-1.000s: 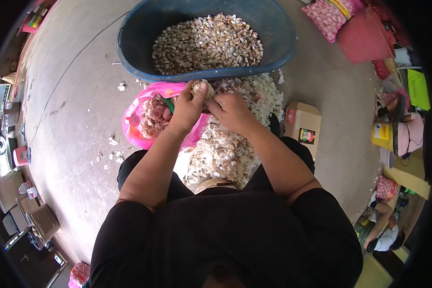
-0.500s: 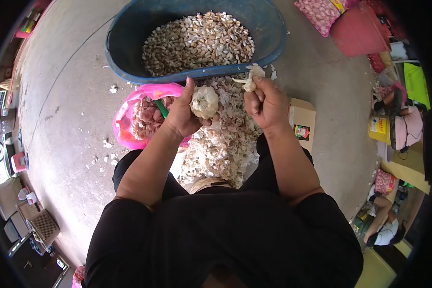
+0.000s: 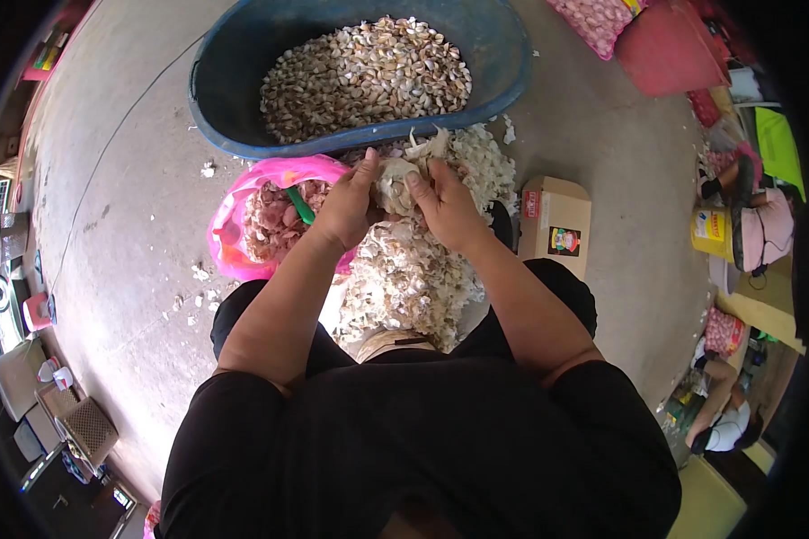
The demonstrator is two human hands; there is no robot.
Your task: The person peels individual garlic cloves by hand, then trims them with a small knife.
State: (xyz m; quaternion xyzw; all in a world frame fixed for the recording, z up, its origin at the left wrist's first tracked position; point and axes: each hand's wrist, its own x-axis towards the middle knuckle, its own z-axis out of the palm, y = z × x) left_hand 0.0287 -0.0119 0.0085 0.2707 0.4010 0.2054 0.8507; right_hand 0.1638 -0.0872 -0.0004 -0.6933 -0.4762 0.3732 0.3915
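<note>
My left hand (image 3: pixel 345 212) is closed around a whole garlic bulb (image 3: pixel 394 186), its thumb pointing up along the side. Against the bulb's right side, my right hand (image 3: pixel 454 216) presses its thumb and bent fingers. A strip of dry garlic skin (image 3: pixel 431 144) sticks up beyond the right fingertips. Below both hands lies a heap of papery garlic peelings (image 3: pixel 404 283) between my legs. Just beyond the hands stands a blue tub (image 3: pixel 211 99) holding a pile of loose garlic cloves (image 3: pixel 368 76). The undersides of the fingers are hidden.
A pink plastic bag (image 3: pixel 229 225) with reddish contents and a green strip sits left of the peelings. To the right is a cardboard box (image 3: pixel 555 225). A red tub (image 3: pixel 674 49), a yellow bucket (image 3: pixel 712 235) and another person (image 3: pixel 728 422) are farther right.
My right hand has moved left and down from beside the tub rim, bringing the garlic skin to the bulb. My left hand still holds the bulb. More of the cardboard box shows.
</note>
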